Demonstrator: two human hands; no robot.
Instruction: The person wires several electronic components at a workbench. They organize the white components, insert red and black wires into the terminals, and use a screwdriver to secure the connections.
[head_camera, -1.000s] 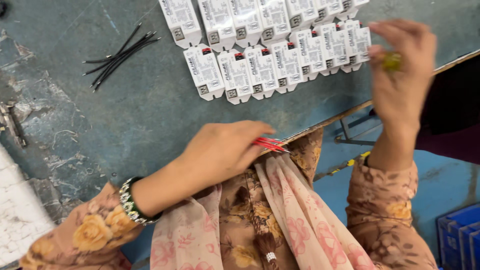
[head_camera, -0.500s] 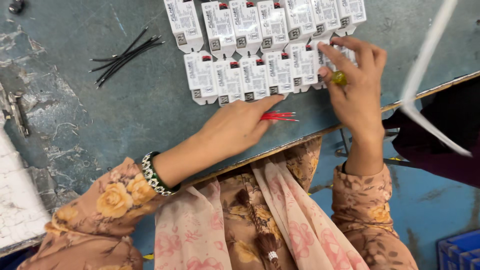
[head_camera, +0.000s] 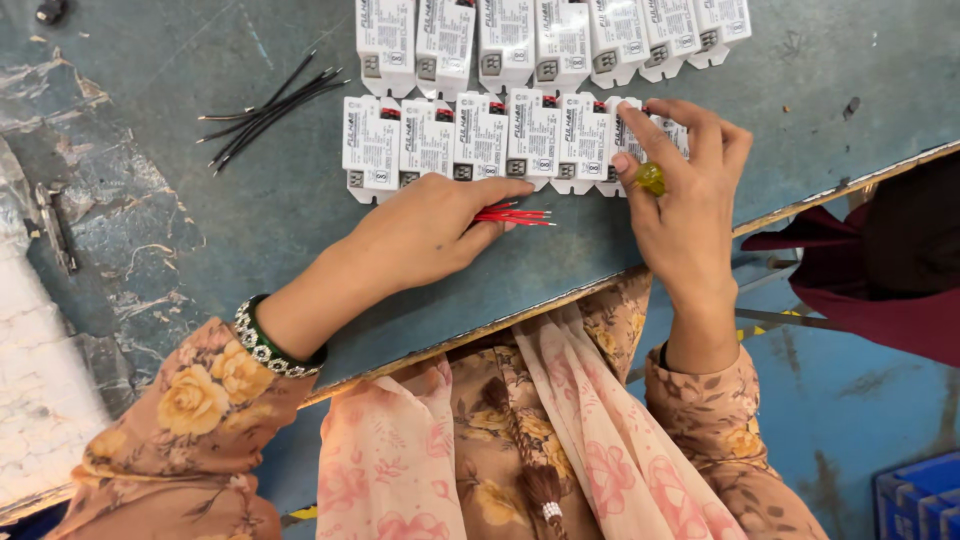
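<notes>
On the blue-grey table (head_camera: 160, 240), left hand (head_camera: 425, 230) pinches red wires (head_camera: 520, 216), poking toward 3 o'clock; right hand (head_camera: 680, 190) fingers press white boxes (head_camera: 480, 135).

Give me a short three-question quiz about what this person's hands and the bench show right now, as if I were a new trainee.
1. True or false: the left hand holds a bunch of thin red wires.
2. Which does the right hand touch?
A. the black wires
B. the right end of the nearer row of white modules
C. the blue crate
3. Fill in: the loose black wires lie on the bench to the ______ of the white modules, as the picture shows it.

Key
1. True: red wire ends stick out past its fingertips.
2. B
3. left
</notes>
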